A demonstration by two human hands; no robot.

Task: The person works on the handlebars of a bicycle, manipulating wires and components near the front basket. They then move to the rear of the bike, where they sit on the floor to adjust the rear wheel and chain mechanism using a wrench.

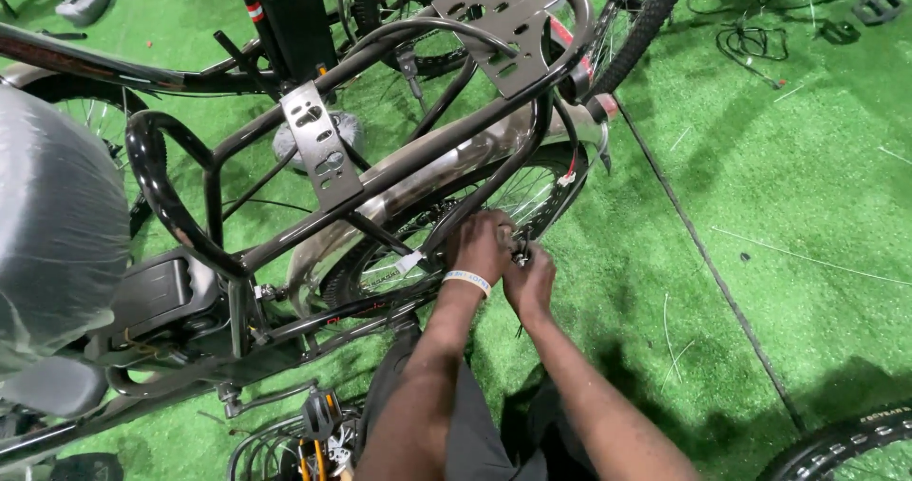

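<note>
A dark bicycle lies before me with a black rear carrier rack (380, 130) over its rear wheel (494, 206). My left hand (480, 244), with a white band on its wrist, presses against the wheel near the axle beside a rack strut. My right hand (530, 277) is closed around a small dark tool (521, 250) at the same spot. Both hands touch each other at the hub. What the tool bites on is hidden by my fingers.
A plastic-wrapped saddle (52, 225) fills the left edge. A silver mudguard (446, 172) curves over the wheel. Another bicycle's tyre (646, 20) stands behind, a further tyre (845, 448) at bottom right. Green artificial turf (760, 206) carries loose cables (750, 39) and cut ties.
</note>
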